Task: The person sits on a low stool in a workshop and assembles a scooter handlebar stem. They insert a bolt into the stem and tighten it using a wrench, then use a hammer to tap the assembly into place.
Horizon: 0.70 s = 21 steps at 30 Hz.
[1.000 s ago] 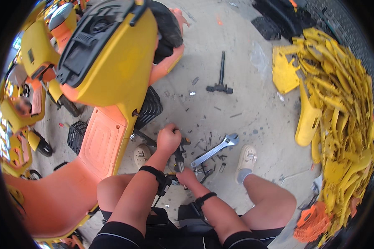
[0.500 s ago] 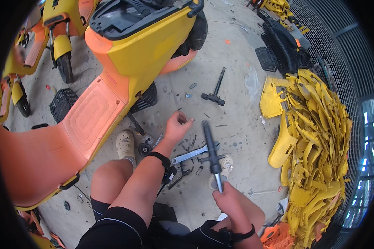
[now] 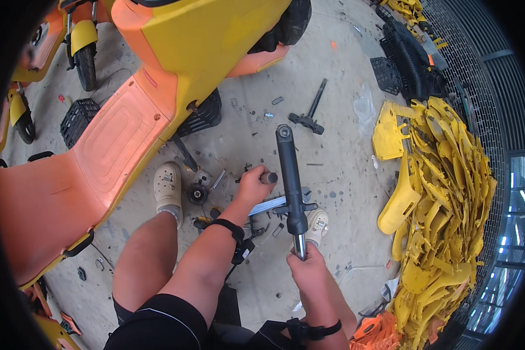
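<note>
My right hand is closed around the shiny tube of a front fork leg. The leg stands almost upright in the picture, its black part and eyelet end pointing away from me. Left of it, my left hand is closed on a short dark cylindrical bar; its round grey end sticks out toward the fork leg, and the fingers hide most of it. A silver wrench lies on the floor below, partly behind my left hand and the fork leg. Beyond the leg lies a black fork stem with a clamp.
At left, a yellow and orange scooter body rests near my leg. A tall heap of yellow plastic panels rises at right. Black baskets and a small wheel are on the concrete floor, with several loose bolts.
My left hand has turned, and the dark bar's round end now shows in it. The fork leg has moved slightly left and nearer upright, still in my right hand. The view has shifted.
</note>
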Available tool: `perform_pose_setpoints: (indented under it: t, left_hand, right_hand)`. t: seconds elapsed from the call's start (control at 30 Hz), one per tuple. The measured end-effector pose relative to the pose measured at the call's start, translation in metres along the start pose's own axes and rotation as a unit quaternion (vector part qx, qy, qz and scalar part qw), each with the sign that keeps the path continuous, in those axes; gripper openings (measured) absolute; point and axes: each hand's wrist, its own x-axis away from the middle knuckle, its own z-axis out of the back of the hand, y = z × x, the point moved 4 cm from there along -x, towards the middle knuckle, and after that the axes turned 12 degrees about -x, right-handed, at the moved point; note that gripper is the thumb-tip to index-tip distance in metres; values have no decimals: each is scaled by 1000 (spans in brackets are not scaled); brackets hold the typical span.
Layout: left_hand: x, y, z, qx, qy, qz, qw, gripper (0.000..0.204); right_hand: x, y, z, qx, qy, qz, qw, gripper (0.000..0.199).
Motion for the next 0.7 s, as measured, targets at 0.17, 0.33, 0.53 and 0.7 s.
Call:
perform_pose_setpoints:
  t: [0.17,0.33,0.53,0.7]
  left_hand:
    - [10,-8,-11,-41,-5,-8,999,15]
    - [6,-13,-16,-37,1,11,999,9]
    - [2,-2,-14,-15,-13,33,999,6]
    - [1,-7,-16,-28,-19,33,999,5]
  right_hand:
    - [8,-20,-15,-21,49,2,999,17]
    - [9,-28,-34,64,71,68,993,16]
    - [4,-8,-31,-9,113,23,993,16]
    - [2,-7,-27,-18,99,41,994,15]
